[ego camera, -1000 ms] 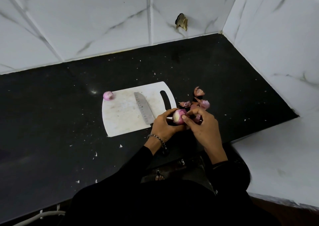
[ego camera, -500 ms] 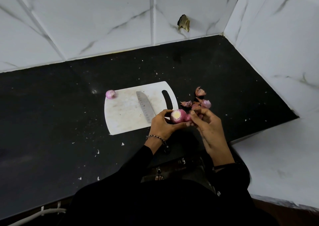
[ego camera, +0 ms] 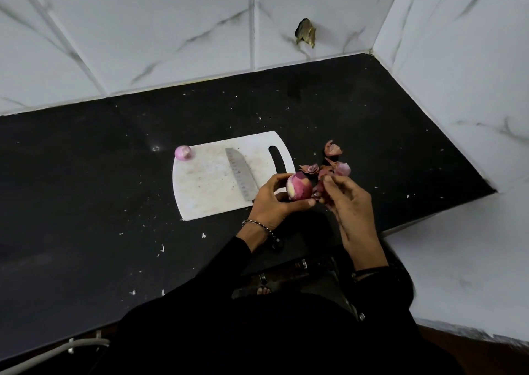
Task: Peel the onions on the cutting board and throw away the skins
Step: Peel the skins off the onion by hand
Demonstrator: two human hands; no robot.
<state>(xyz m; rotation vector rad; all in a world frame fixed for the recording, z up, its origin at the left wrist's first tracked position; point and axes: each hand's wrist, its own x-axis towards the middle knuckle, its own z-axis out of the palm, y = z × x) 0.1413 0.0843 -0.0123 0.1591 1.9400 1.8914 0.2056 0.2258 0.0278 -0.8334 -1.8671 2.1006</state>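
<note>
My left hand [ego camera: 272, 200] cups the half-peeled round purple onion [ego camera: 299, 187] just off the right edge of the white plastic cutting board [ego camera: 206, 186]; my right hand [ego camera: 346, 203] pinches a reddish papery skin flap [ego camera: 318, 188] beside it. I reckon the flap may tear short, or the slick bulb may slip towards the steel knife blade [ego camera: 240, 173] nearby

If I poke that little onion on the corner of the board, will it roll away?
Probably. The small onion looks round, so a poke would likely roll it. It sits right at the corner of the cutting board, so it may drop onto the black counter. It looks small, so probably light, and its smooth surface might be slippery.
</note>
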